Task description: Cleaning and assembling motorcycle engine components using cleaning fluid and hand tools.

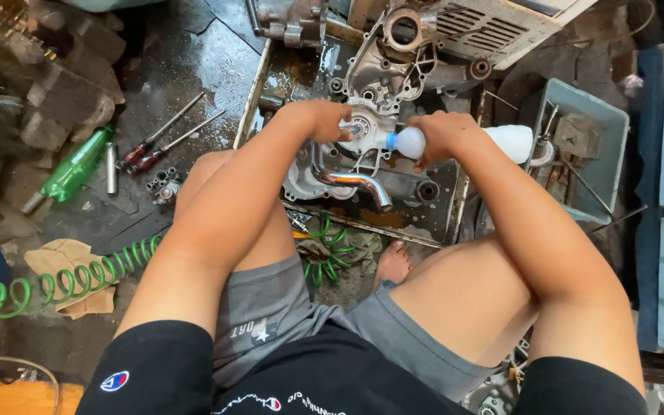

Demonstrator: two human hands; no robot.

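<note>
Upper centre of frame: squatting person works over engine casing (pixel 363 165) lying in wet metal tray (pixel 249 100). Right hand (pixel 443 137) wrapped around white squeeze bottle (pixel 501 141), blue nozzle aimed at round bearing seat (pixel 359 129). Left hand (pixel 324 119) curled closed on casing's edge by seat, steadying it. Step appears to be oiling or flushing seat; next move likely calls for steady squeeze, nozzle kept on target. Screwdrivers (pixel 164 142) lie at upper left.
</note>
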